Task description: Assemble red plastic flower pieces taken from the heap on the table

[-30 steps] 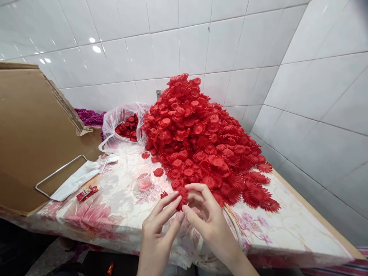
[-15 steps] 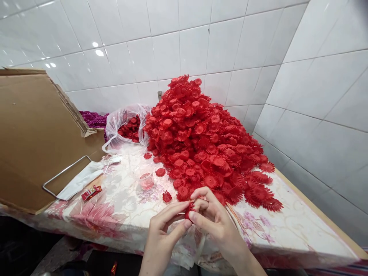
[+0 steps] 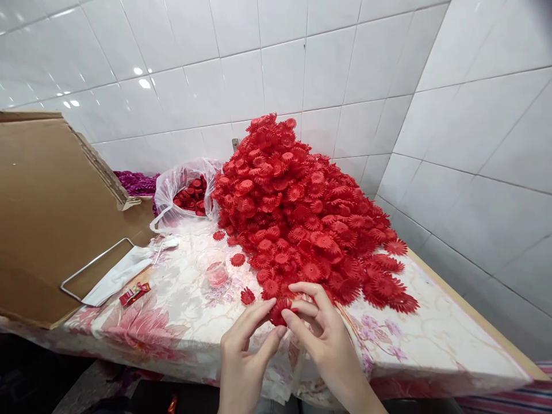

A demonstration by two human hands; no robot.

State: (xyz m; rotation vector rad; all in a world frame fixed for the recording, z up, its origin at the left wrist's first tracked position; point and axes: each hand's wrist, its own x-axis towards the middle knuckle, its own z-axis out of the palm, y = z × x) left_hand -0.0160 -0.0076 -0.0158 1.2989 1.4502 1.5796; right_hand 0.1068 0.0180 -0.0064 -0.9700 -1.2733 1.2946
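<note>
A tall heap of red plastic flower pieces (image 3: 302,213) fills the back right of the table against the white tiled wall. At the near edge of the heap, my left hand (image 3: 245,351) and my right hand (image 3: 321,339) meet fingertip to fingertip around one small red flower piece (image 3: 278,313). Both hands pinch it, thumbs and forefingers pressed on it. A single loose red flower (image 3: 247,296) lies on the cloth just left of my fingers.
A flowered tablecloth (image 3: 172,310) covers the table. A small clear cup with pink liquid (image 3: 214,267), a plastic bag of red parts (image 3: 187,192), purple pieces (image 3: 135,181), an open cardboard box (image 3: 52,213), a white cloth (image 3: 116,276) and a red wrapper (image 3: 134,294) lie to the left.
My hands dipped toward me with the red piece, then moved back up to the foot of the heap. A loose flower to their left came into view.
</note>
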